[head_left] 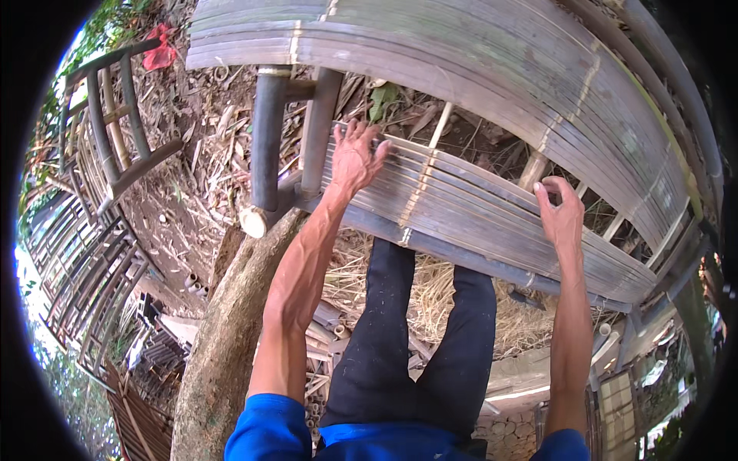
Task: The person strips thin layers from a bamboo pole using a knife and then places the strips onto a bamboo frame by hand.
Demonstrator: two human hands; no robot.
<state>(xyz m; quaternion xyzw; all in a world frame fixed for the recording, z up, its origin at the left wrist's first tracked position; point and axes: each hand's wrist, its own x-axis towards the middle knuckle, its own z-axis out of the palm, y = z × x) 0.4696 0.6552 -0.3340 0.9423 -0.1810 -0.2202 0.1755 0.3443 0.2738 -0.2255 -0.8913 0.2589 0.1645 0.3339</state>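
Left hand [355,156] spread flat on slatted bamboo panel [469,211] near left edge; right hand [560,215] pinches far edge, grip partly hidden. Fitting stage, apparently; next move needs even pressure.

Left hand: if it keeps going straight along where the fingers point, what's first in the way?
The left hand lies flat on the lower bamboo slat panel, fingers pointing up-frame. Past the panel's far edge the first thing is probably the leaf-littered ground, then the upper slat panel; depth is unclear.
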